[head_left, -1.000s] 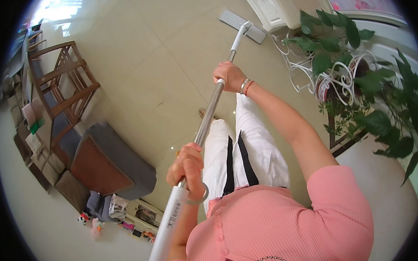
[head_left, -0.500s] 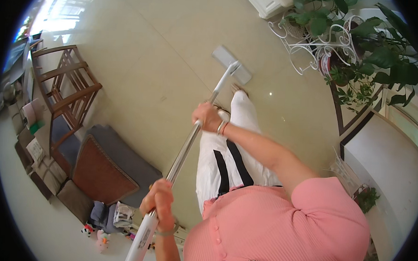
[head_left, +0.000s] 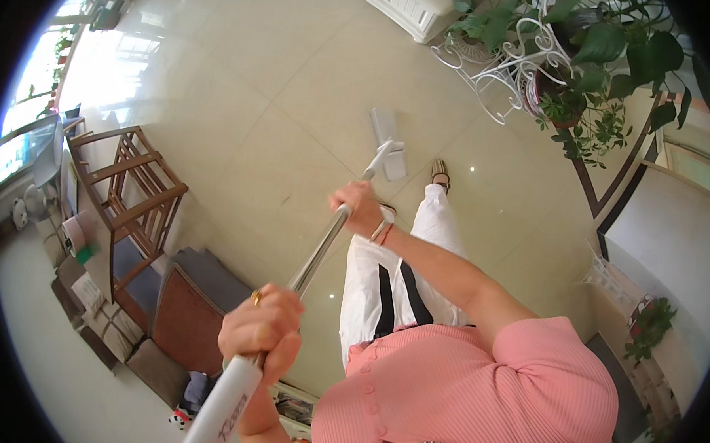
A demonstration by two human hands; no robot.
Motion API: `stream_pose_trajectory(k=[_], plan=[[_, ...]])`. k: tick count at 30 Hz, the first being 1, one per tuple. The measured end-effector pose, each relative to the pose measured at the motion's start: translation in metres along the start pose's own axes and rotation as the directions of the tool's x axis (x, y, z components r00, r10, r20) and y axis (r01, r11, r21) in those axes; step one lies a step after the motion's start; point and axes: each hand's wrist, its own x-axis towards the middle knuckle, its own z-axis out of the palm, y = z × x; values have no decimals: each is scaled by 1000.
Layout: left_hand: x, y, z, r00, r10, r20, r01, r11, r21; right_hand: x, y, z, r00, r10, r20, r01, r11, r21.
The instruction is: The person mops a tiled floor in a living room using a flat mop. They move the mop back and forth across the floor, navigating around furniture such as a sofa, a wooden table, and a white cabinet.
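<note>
- 1 floor, tiled
- 1 mop, its head on the floor, just left of the right shoe
- 2 shoes, the left mostly hidden
- 2 hands, apart, both closed round the pole: right hand nearer the mop's head, left hand beside the white sleeve
- 1 ring, left hand

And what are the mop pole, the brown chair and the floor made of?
The mop pole looks like polished metal where silvery: bright streaks show. The brown chair seems wooden, perhaps varnished: a frame of smooth brown bars. The floor looks like glossy tile, maybe ceramic or stone: straight seams and bright reflections show.
</note>
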Motion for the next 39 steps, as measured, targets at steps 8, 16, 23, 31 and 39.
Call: stream_pose_trajectory(k=[8, 16, 23, 31, 39], plan=[[127, -51, 89, 979, 7, 202, 1, 999, -38, 50, 100, -138, 935, 121, -334, -180, 972, -153], [223, -62, 162, 915, 18, 404, 13, 997, -75, 73, 151, -212, 847, 163, -506, -247, 963, -104], [267, -71, 193, 832, 120, 542, -93, 993, -76, 104, 173, -258, 693, 29, -720, -203, 967, -156], [269, -85, 197, 923, 28, 384, -88, 986, 140, 110, 198, -263, 806, 136, -577, -220, 972, -78], [199, -79, 127, 986, -60, 154, 45, 994, 98, 94, 159, -183, 917, 168, -362, -182, 983, -6]])
